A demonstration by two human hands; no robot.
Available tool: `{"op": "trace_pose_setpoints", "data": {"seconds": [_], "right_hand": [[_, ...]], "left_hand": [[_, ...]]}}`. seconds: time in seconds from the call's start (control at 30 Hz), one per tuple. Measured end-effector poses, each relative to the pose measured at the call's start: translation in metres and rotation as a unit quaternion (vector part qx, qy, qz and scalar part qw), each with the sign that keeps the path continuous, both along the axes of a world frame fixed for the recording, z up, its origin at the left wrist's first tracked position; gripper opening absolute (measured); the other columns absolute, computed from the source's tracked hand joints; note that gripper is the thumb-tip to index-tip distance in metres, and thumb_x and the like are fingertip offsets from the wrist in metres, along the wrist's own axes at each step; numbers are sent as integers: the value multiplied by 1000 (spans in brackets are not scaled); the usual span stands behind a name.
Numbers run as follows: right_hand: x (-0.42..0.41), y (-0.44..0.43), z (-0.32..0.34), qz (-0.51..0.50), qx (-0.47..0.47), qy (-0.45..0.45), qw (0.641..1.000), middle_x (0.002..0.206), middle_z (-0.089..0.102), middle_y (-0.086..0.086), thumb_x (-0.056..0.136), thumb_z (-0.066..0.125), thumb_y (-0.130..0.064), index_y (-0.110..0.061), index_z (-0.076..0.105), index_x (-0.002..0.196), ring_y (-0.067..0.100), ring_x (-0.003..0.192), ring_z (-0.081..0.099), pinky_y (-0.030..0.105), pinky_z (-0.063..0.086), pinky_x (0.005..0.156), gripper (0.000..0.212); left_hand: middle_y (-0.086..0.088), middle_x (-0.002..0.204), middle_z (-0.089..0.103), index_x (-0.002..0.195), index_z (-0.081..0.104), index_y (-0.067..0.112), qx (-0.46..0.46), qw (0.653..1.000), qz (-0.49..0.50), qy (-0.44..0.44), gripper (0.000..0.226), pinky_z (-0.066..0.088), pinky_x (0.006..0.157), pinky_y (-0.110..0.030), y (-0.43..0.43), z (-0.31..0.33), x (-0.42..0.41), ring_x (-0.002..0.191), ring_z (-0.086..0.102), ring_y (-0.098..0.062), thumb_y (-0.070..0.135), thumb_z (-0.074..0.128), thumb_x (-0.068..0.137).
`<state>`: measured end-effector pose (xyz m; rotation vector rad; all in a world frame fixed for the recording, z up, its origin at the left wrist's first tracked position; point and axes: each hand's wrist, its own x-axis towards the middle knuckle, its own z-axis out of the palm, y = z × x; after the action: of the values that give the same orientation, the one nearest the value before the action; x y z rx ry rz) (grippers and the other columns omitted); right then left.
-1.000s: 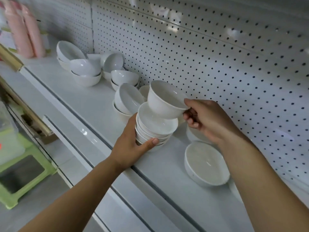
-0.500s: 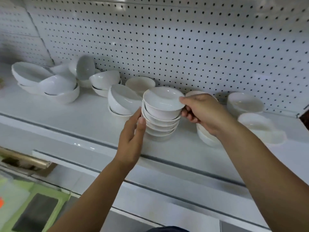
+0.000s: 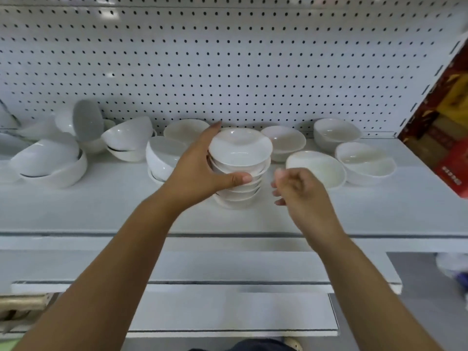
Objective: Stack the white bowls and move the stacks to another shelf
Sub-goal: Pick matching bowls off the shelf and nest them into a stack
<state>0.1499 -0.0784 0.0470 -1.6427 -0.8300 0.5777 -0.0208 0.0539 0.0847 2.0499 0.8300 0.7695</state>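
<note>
A stack of several white bowls [image 3: 240,158] stands upright on the white shelf [image 3: 101,211], in the middle. My left hand [image 3: 200,168] grips the stack from its left side, thumb across the front and fingers behind. My right hand [image 3: 296,191] hovers just right of the stack, not touching it, with loosely curled fingers and nothing in it. Loose white bowls [image 3: 316,168] lie right of the stack, and more tilted bowls [image 3: 50,160] sit at the left.
A white pegboard wall [image 3: 228,72] backs the shelf. A red and yellow box [image 3: 448,127] stands at the right end. Lower white shelf ledges [image 3: 202,269] step out toward me below the bowls.
My right hand has let go of the top bowl, now seated on the stack, and drawn back to the right. My left hand has closed around the stack. The view has swung right.
</note>
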Motion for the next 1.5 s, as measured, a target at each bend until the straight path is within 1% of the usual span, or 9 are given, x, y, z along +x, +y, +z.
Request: {"op": "trace_pose_setpoints", "data": {"seconds": [0.17, 0.27, 0.37, 0.6, 0.73, 0.93, 1.1, 1.33, 1.5], "right_hand": [[-11, 2, -32, 76, -43, 8, 996, 137, 57, -8, 84, 81, -41, -22, 43, 146, 7, 122, 60, 16, 49, 95, 75], [-13, 19, -43, 110, -37, 1, 993, 150, 50, -8, 67, 93, -44, -25, 36, 152, 9, 133, 54, 24, 44, 109, 104], [-16, 33, -48, 110, -9, -18, 994, 137, 60, -15, 63, 98, -34, -28, 45, 143, 2, 125, 59, 23, 48, 107, 96], [-21, 33, -51, 80, 21, -40, 996, 129, 65, -16, 69, 96, -25, -21, 51, 144, -8, 115, 61, 9, 49, 95, 88], [-21, 31, -52, 94, 32, -34, 995, 141, 61, -16, 74, 93, -32, -29, 44, 151, 1, 127, 59, 29, 49, 110, 91], [-20, 32, -34, 99, 78, -29, 992, 152, 52, -15, 85, 85, -33, -34, 35, 156, 9, 141, 48, 48, 40, 119, 87], [-21, 33, -42, 107, 76, -19, 991, 152, 53, -12, 82, 87, -18, -28, 34, 157, 11, 140, 51, 44, 43, 117, 92], [-22, 42, -42, 105, 49, -45, 992, 139, 61, -17, 63, 99, -37, -34, 43, 149, 6, 128, 59, 39, 51, 109, 103], [-20, 40, -35, 108, 51, -37, 992, 133, 66, -15, 71, 96, -20, -27, 50, 144, 0, 120, 63, 20, 53, 97, 87]], "left_hand": [[21, 135, 55, 155, 43, 24, 7, 1000, -10, 2, 107, 44, 103, -18, 14, 6, 1, 119, 57, -2, 38, 97, 64], [39, 109, 59, 125, 53, 42, 2, 1000, -12, -15, 72, 43, 81, 1, 17, 2, -1, 98, 57, 23, 29, 95, 70], [55, 89, 58, 101, 48, 54, -8, 999, -19, -32, 63, 43, 73, 3, 17, 1, -4, 89, 55, 31, 21, 94, 72], [56, 94, 60, 103, 49, 57, -2, 998, -26, -58, 67, 48, 79, -3, 17, -8, -7, 96, 58, 27, 20, 95, 71], [48, 103, 64, 109, 53, 55, -6, 998, -43, -54, 64, 51, 86, -7, 22, -5, -7, 103, 60, 22, 34, 95, 65], [12, 126, 72, 137, 62, 22, -23, 996, -77, -45, 91, 55, 104, -30, 35, 2, -9, 119, 66, -3, 41, 95, 54], [42, 101, 69, 110, 57, 48, -33, 995, -84, -35, 65, 50, 85, -7, 33, 4, -9, 101, 61, 22, 28, 94, 60], [37, 107, 66, 103, 53, 59, -10, 994, -87, -62, 65, 49, 83, -5, 29, 1, -10, 99, 60, 25, 21, 94, 71], [23, 123, 65, 109, 56, 59, -12, 993, -87, -75, 62, 53, 92, -14, 27, -1, -11, 110, 62, 15, 39, 91, 63]]}}
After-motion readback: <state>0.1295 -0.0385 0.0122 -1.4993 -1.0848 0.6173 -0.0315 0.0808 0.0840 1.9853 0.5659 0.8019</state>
